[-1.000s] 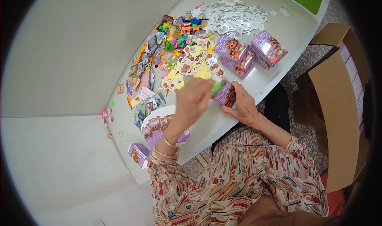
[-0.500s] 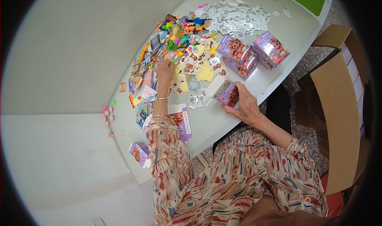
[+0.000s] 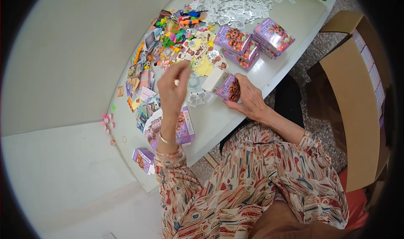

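Note:
My right hand grips a small purple printed carton by its lower end, over the table's front edge. The carton's white top flap stands open toward the left. My left hand, with a bracelet at the wrist, is raised above the table to the left of the carton. Its fingers are drawn together in a pinch; what they hold, if anything, is too small to name. Beyond that hand lie yellow and printed sticker cards and a heap of small colourful plastic toys.
White printed packets form a pile at the back. Purple cartons are stacked at the right. Flat purple cartons lie under my left forearm, another carton farther left. A big cardboard box of cartons stands right of the table.
My left hand has lifted off the toys and cards and come back toward me. My right hand still holds the open carton. The whole view has shifted slightly.

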### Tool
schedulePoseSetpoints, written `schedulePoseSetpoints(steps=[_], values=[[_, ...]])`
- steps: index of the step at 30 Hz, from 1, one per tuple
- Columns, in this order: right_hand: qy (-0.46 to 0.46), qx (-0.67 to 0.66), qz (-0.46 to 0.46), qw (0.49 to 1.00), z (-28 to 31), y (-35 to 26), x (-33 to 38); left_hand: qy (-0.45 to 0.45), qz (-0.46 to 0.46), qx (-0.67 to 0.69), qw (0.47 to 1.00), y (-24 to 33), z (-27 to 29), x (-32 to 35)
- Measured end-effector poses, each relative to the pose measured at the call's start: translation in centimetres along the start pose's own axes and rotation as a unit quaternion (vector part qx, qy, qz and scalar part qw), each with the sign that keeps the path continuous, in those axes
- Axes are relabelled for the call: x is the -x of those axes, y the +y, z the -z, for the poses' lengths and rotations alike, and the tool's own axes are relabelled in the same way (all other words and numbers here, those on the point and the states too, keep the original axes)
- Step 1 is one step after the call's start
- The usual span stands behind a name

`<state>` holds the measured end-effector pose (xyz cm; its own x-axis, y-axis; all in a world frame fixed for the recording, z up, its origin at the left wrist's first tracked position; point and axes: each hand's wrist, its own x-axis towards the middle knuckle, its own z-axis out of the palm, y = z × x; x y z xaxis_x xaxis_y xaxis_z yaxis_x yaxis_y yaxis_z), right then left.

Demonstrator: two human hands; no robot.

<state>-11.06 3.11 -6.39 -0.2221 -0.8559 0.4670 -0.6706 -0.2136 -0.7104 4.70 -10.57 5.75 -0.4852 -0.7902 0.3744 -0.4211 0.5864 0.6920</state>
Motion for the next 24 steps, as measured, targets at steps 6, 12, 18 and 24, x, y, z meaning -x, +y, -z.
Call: schedulePoseSetpoints(steps=[6, 12, 18, 24], values=[[-0.034, -0.029, -0.018, 0.999, 0.0, -0.8, -0.3, -0.072, -0.118, -0.103, 0.985, 2.4, -1.6, 3.5], [-0.04, -0.026, -0.024, 0.999, 0.5, -0.8, -0.6, -0.007, -0.155, -0.091, 0.984, 0.9, -2.1, 4.8], [-0.089, -0.025, -0.019, 0.996, 1.1, -1.1, -1.6, -0.019, 0.242, 0.315, 0.918, -0.9, -3.4, 7.2], [-0.118, 0.032, 0.034, 0.992, 1.5, -0.6, -1.8, -0.186, 0.332, 0.375, 0.845, -0.6, -3.3, 4.3]])
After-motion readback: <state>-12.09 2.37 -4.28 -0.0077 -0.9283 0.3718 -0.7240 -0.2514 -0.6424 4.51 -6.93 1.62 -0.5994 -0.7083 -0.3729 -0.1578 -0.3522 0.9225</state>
